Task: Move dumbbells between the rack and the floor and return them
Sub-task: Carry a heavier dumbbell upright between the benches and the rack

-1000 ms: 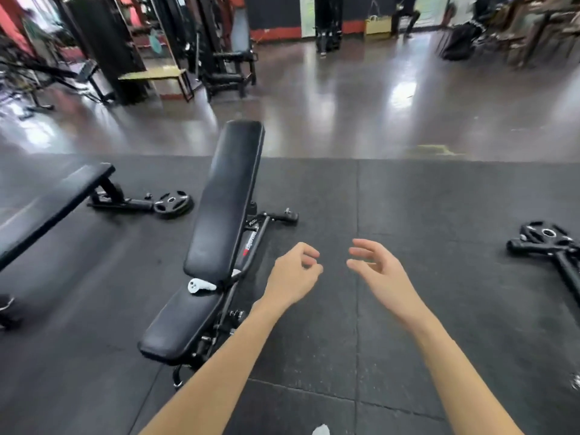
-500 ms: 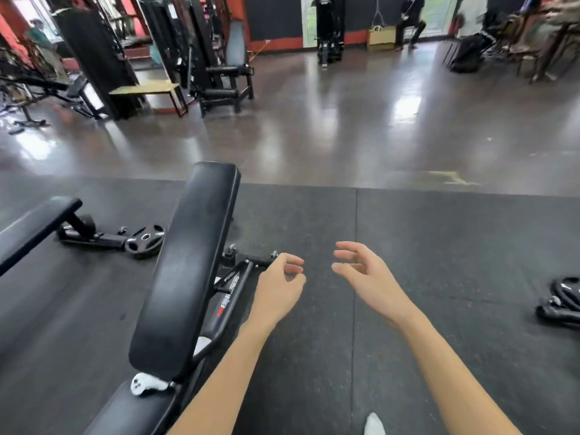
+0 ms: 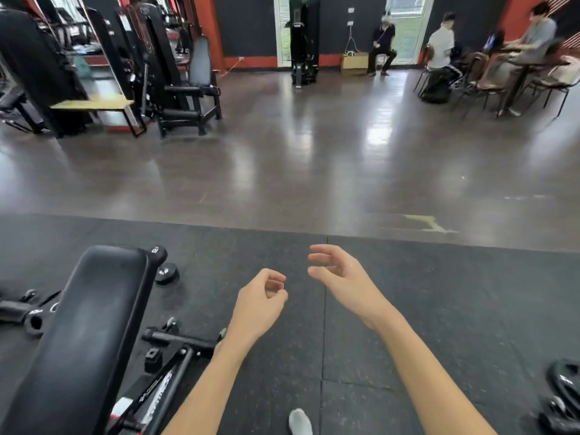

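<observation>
Item: dumbbells and rack. Neither is identifiable in view, so their place relative to either grip cannot be told; a dark round end-piece (image 3: 165,273) lies on the mat left of and beyond the left grip, possibly a dumbbell head, too hidden to confirm.

Item: left hand (image 3: 260,304). Grip empty, fingers loosely curled, thumb near fingertips, held in the air above the black rubber mat (image 3: 439,309).

Item: right hand (image 3: 342,279). Grip empty and relaxed, fingers spread and slightly bent, just right of and a little beyond the left.

Change: against the views a second and half a second back, the camera has lifted and advanced; the adjustable bench (image 3: 91,334) has slid down to the lower left, more of the glossy floor (image 3: 298,171) shows, and both grips remain empty. Judged meaning: a walking stretch between carries, no lift in hand.

Surroundings, outward: weight plates (image 3: 563,379) low right of the right grip; a shoe tip (image 3: 299,422) below both; gym machines (image 3: 175,80) far left; seated people (image 3: 445,51) far right.
</observation>
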`<action>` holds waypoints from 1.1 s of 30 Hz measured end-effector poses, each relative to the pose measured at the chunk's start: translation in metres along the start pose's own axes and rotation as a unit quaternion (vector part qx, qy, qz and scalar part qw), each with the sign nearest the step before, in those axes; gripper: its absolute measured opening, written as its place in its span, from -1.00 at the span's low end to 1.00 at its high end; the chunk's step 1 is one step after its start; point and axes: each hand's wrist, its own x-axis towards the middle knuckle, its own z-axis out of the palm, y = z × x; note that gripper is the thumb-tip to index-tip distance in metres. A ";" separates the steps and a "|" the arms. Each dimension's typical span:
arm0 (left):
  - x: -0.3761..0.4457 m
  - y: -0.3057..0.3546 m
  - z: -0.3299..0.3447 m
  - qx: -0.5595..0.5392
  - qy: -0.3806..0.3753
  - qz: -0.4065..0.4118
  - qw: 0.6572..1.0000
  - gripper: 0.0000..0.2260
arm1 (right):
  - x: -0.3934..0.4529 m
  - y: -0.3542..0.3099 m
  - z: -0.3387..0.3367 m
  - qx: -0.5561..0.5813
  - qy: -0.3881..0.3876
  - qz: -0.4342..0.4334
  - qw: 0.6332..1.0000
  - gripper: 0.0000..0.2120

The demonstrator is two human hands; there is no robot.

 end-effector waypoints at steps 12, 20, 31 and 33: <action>0.362 0.044 -0.050 -0.061 0.045 -0.029 0.997 -0.83 | 0.367 -0.055 -0.022 -0.029 -0.021 -0.039 0.999 -0.71; 0.520 -0.022 -0.140 -0.102 0.208 -0.168 0.958 -0.84 | 0.618 -0.077 0.079 -0.031 -0.208 -0.076 0.975 -0.73; 0.670 -0.123 -0.281 -0.144 0.402 -0.304 0.852 -0.85 | 0.841 -0.107 0.301 -0.045 -0.423 -0.055 0.903 -0.74; 0.690 -0.159 -0.312 -0.146 0.418 -0.322 0.837 -0.85 | 0.876 -0.107 0.350 -0.063 -0.443 -0.052 0.893 -0.74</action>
